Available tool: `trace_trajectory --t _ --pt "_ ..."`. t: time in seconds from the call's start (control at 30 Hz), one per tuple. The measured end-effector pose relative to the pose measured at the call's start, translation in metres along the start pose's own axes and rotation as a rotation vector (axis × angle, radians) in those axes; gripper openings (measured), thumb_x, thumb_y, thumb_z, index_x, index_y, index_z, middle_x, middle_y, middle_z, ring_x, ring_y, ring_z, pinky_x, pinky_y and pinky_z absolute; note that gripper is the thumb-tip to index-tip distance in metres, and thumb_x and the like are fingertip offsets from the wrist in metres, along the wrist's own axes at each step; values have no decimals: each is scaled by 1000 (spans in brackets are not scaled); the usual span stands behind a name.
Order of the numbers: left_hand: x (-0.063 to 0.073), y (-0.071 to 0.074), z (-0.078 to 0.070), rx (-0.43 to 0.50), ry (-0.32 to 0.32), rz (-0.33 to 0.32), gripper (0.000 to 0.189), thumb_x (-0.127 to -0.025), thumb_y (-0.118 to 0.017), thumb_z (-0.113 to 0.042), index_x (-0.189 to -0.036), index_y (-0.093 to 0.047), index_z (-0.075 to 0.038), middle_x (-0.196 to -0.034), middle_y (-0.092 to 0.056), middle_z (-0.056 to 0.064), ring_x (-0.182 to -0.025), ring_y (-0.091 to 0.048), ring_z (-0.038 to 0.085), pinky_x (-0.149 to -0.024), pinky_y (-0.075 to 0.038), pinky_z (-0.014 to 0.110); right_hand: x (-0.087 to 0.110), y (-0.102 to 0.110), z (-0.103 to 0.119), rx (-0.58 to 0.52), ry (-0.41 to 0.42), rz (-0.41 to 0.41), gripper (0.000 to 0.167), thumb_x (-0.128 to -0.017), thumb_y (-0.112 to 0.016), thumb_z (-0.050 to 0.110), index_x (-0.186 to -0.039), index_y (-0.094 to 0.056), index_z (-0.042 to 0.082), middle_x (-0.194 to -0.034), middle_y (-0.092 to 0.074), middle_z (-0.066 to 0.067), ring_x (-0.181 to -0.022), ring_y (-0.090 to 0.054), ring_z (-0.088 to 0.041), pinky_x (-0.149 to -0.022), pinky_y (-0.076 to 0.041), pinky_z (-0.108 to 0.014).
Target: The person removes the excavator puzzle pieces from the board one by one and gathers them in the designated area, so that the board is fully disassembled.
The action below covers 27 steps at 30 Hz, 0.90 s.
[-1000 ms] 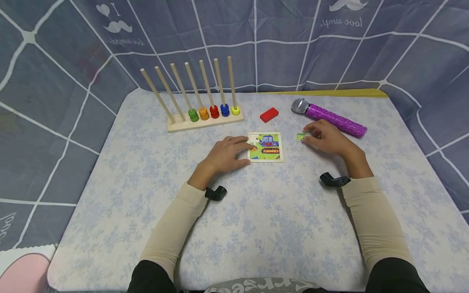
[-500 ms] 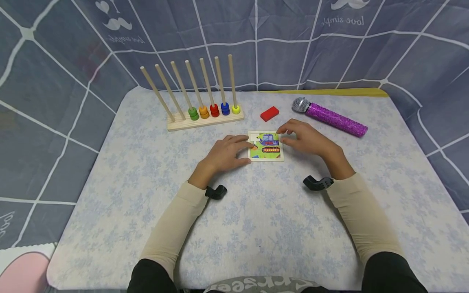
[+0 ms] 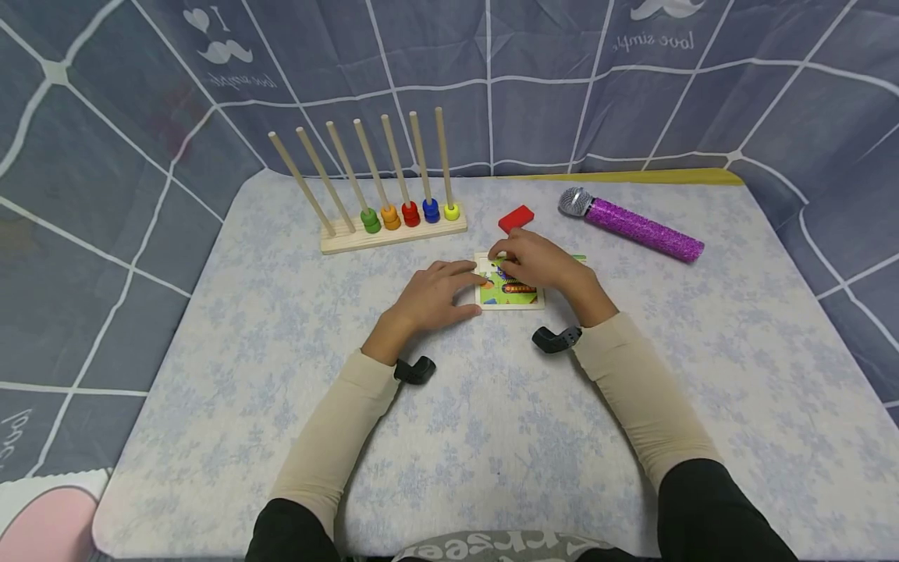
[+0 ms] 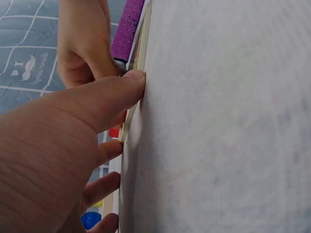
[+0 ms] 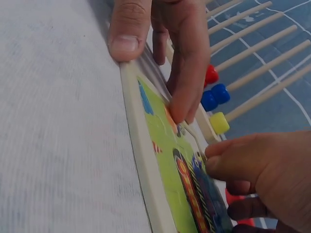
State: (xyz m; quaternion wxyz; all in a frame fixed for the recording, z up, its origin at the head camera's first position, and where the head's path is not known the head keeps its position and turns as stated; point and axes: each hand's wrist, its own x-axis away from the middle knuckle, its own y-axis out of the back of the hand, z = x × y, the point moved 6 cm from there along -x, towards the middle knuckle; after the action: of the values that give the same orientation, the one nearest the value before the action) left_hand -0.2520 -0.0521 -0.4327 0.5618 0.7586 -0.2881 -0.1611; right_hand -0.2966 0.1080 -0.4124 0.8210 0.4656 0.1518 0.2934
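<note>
A small wooden picture puzzle board [image 3: 518,300] lies flat at the table's middle. My left hand [image 3: 477,293] steadies its left side. In the right wrist view the left thumb presses the board's near edge [image 5: 146,184] and a finger presses down on the picture. My right hand [image 3: 500,257] hovers over the board's far left part and pinches a thin puzzle piece [image 5: 192,138], tilted just above the picture. In the left wrist view the left hand [image 4: 121,111] lies against the board's edge [image 4: 132,114]. A thin green sliver [image 3: 577,257] shows just right of my right hand.
A wooden peg rack [image 3: 393,230] with coloured rings stands behind the board to the left. A red block [image 3: 516,219] lies just behind the board, and a purple glitter microphone [image 3: 635,226] lies at the back right. Patterned cloth walls enclose the table.
My right hand took hold of the small piece at the right and carried it left, over the board's far left part. My left hand stayed on the board.
</note>
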Motion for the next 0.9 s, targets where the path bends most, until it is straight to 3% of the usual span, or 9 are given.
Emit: trace_trajectory --t 0.2,0.63,0.9 --pt "0 -1 0 6 -5 5 52 -97 -65 -48 -145 -57 -28 -158 -40 4 -138 -41 32 -99 -42 56 -2 -4 0 53 -58 2 21 -98 -62 6 -117 -71 5 -101 -56 -14 -82 -49 -27 -74 -43 -41" --pt "-1 -2 0 1 -1 12 52 -97 -65 -47 -146 -57 -29 -159 -39 3 -138 -41 31 -100 -42 55 -6 -5 -5 28 -126 12 16 -95 -63 7 -109 -69 10 -108 -48 -14 -101 -44 -32 -81 -42 -49" --pt "-1 -1 1 -8 -4 1 52 -97 -65 -47 -145 -58 -28 -158 -40 3 -137 -41 32 -98 -43 55 -2 -3 2 78 -53 -10 16 -96 -65 6 -111 -68 9 -111 -55 -15 -102 -50 -33 -90 -44 -50"
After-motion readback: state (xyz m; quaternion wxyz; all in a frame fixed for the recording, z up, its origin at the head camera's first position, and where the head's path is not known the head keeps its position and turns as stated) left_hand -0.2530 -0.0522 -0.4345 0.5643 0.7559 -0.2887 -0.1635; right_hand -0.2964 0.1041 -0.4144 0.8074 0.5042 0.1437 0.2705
